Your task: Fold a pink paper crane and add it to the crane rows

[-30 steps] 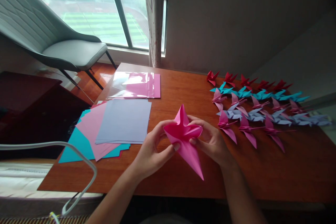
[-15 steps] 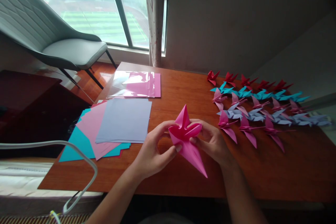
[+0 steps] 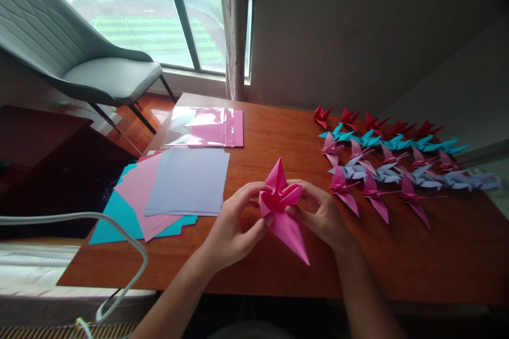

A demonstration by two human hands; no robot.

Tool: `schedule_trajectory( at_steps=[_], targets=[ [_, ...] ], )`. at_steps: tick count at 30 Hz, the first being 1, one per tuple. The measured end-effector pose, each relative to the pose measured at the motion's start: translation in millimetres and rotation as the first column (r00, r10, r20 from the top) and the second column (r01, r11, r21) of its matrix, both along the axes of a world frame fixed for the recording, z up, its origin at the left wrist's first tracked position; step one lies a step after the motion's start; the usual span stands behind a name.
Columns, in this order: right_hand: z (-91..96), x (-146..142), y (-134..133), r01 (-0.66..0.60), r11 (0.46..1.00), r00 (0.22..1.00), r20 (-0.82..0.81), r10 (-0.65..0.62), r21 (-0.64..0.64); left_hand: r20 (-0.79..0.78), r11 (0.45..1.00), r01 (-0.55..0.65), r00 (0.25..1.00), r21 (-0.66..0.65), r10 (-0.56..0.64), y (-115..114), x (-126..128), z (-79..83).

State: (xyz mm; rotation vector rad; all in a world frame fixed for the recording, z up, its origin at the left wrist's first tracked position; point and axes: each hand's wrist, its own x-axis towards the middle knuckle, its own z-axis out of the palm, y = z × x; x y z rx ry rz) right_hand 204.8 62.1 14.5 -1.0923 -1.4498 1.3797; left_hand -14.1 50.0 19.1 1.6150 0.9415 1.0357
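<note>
A bright pink folded origami paper (image 3: pixel 289 230) is held between both hands above the front of the table. One point sticks up and a longer point slants down to the right, with an opened hollow between them. My left hand (image 3: pixel 236 228) pinches its left edge, thumb in front and fingers behind. On the right edge, my right hand (image 3: pixel 320 214) grips it the same way. The fingertips behind the paper are partly hidden.
Rows of paper cranes in red (image 3: pixel 374 123), turquoise (image 3: pixel 397 143), pink (image 3: pixel 371 196) and lilac (image 3: pixel 392 174) stand at the right. Lilac sheets (image 3: pixel 186 183) lie over fanned coloured paper at the left, below a clear packet (image 3: pixel 181 130). A white cable (image 3: pixel 137 246) crosses the lower left.
Both hands have squeezed slightly closer together, so the pink paper's hollow is narrower. Its lower point has shifted a little left and up.
</note>
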Motion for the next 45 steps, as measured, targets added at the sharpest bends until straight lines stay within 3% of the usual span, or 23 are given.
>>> schedule_trajectory(
  at_steps=[10, 45],
  targets=[
    [-4.3, 0.7, 0.2, 0.022, 1.000, 0.999, 0.031, -0.022, 0.000, -0.069, 0.998, -0.018, 0.997, 0.057, 0.022, -0.1, 0.3, -2.6],
    [-9.1, 1.1, 2.0, 0.002, 1.000, 1.000, 0.002, -0.002, 0.009, -0.076, 0.996, -0.029, 0.996, 0.079, 0.035, 1.1, 1.1, -2.1]
  ],
)
